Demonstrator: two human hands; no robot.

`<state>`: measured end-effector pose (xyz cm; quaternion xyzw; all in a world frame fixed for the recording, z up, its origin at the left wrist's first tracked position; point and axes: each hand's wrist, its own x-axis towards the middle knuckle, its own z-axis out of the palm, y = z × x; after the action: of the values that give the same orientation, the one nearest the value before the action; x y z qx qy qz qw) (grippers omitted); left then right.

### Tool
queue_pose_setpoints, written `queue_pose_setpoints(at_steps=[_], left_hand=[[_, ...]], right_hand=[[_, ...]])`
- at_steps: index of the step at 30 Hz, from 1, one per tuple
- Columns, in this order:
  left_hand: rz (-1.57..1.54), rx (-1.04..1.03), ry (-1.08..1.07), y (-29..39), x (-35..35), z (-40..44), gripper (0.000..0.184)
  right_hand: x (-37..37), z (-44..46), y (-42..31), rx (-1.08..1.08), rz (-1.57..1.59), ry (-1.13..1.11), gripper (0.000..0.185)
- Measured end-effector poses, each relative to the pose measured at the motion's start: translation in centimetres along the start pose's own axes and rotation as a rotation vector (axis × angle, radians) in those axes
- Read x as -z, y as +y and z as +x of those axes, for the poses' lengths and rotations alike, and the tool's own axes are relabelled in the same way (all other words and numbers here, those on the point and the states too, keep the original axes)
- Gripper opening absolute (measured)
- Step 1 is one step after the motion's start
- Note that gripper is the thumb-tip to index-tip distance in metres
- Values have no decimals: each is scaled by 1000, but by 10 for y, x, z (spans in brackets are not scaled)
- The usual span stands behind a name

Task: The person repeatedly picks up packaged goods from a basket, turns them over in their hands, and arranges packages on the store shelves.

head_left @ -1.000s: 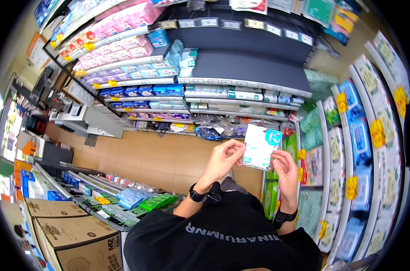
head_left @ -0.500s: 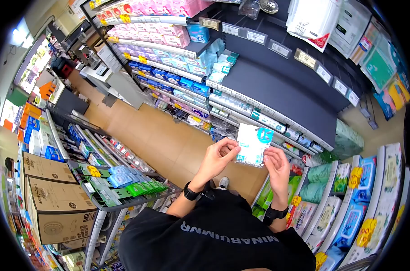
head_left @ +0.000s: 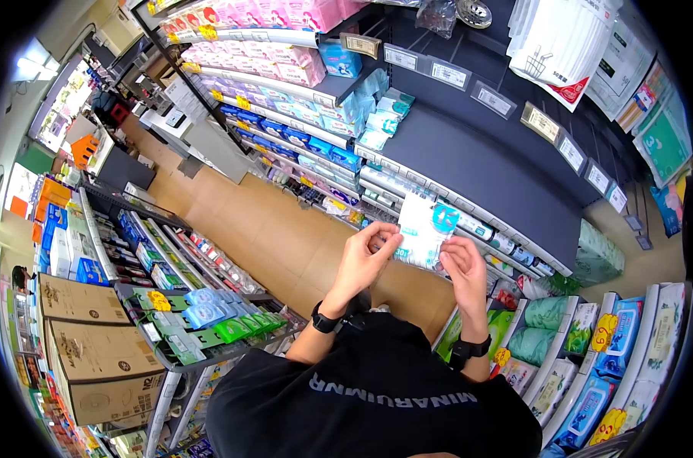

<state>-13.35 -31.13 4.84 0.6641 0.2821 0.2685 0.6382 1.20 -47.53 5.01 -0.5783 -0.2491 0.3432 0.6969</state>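
Note:
A small white packet with teal print (head_left: 420, 229) is held up in front of my chest, its printed face toward me. My left hand (head_left: 369, 256) pinches its left edge between thumb and fingers. On the opposite side, my right hand (head_left: 464, 267) grips the lower right edge. The print on the packet is too small to read in full. Behind it runs a dark shelf (head_left: 468, 149), where several teal-and-white packets (head_left: 384, 120) lie at the left end.
Stocked shelves of pink and blue packs (head_left: 285, 69) rise ahead on the left. Cardboard boxes (head_left: 102, 351) and a rack with green packets (head_left: 243, 327) stand at my left. Wet-wipe packs (head_left: 591, 404) fill shelves at my right. Tan floor (head_left: 262, 237) runs between.
My view has shifted a little, so the dark shelf sits lower and further right. The packet has tilted slightly in my hands; both hands still hold it.

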Motion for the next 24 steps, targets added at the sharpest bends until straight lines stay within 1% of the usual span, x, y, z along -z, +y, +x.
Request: queue_pose_setpoints(at_steps=[4,6,8,11,14,17,20,22,23,24], left_hand=[[36,-5,-1,-5,11,38,22],[39,-76,-24,-12,18,62,25],[63,-77,-59,-10,27,90,26],[204,-104,-68,-5,39,132,33],[186,-160,-101,-17,49,180,33],[151,-169,-144,-35,57,225,34],[122,-170,-176,-48,64,262,33],[52,-127,-177,-61,66,284,32],[114,-132,-183,-68,67,293,32],[112,-135,-199,-72,68,302,32]], right_hand=[[-9,38,6,-9,10,23,25],[-9,63,14,16,8,18,26],[-12,93,21,27,-15,27,26],[-19,137,25,48,-78,48,26],[-22,184,32,73,-137,69,26],[-30,221,32,66,-108,118,24],[-32,256,44,48,-100,157,23],[-33,276,50,83,-147,171,23],[-34,284,54,101,-142,187,23],[-32,293,56,105,-143,204,23]])
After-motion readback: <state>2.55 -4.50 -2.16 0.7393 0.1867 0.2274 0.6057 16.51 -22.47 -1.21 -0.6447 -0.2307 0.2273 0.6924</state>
